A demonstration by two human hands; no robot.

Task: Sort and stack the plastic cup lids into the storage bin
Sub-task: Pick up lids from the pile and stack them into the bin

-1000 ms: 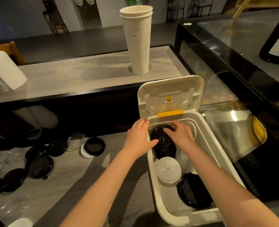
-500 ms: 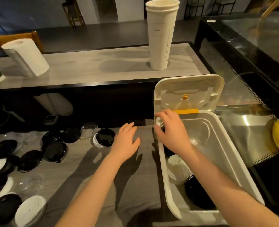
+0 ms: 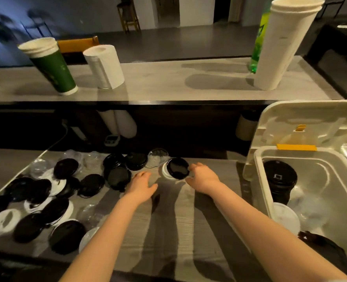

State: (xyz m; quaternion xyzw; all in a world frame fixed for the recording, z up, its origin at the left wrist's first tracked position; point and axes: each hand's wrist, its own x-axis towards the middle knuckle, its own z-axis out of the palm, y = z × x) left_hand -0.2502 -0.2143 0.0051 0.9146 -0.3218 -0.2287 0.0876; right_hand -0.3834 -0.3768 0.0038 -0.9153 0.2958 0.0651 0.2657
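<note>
Over the tabletop [image 3: 168, 220] both hands are spread and empty: the left hand [image 3: 142, 185] hovering, the right hand [image 3: 202, 177] reaching the rim of a black lid [image 3: 177, 167]. A fresh pick-up is judged begun, and a pinch is needed next. The right hand was previously at the storage bin [image 3: 260, 180], now to its right.

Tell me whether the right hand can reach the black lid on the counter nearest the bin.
Likely yes: the right hand is beside that black lid, fingers near its rim, nothing between.

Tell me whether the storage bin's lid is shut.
No: the hinged lid of the storage bin stands raised, exposing a black lid stack inside.
</note>
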